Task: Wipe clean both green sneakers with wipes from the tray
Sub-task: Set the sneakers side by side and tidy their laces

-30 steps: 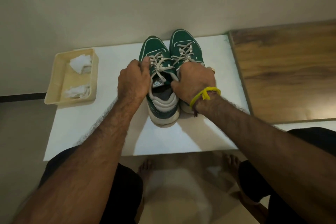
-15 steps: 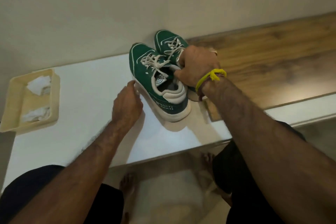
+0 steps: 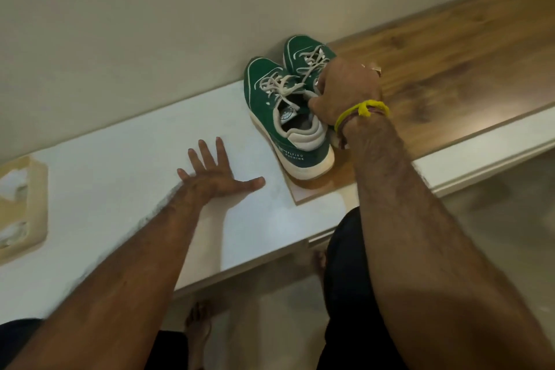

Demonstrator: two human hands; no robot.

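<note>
I see the two green sneakers side by side at the back of the counter, close to the wall, with their toes pointing toward the wall. The left sneaker [image 3: 271, 105] shows its white laces, its white heel collar and white sole; it stands mostly on the white part of the counter [image 3: 126, 177], and its heel reaches over the edge of a wooden board [image 3: 450, 69]. The right sneaker [image 3: 303, 52] is just beside it and touches it, and it is half hidden behind my right hand [image 3: 345, 90].

My right hand is curled over the openings of both sneakers. The fingers go down between the tongues and collars, so the hand grips the pair together there, but I cannot tell exactly how each finger lies inside. On this wrist there is a yellow thread band [image 3: 365, 111].

My left hand [image 3: 214, 177] lies flat on the white counter, near the left sneaker but not touching it. Its fingers are straight and spread, with the thumb pointing toward the sneaker, and it holds nothing.

Far to the left, at the border of the view, stands the beige tray [image 3: 39, 198], well apart from the sneakers. Inside it I see white wipes [image 3: 13, 186], a little blurred.

Below the counter edge bare feet [image 3: 198, 327] stand on the floor.
</note>
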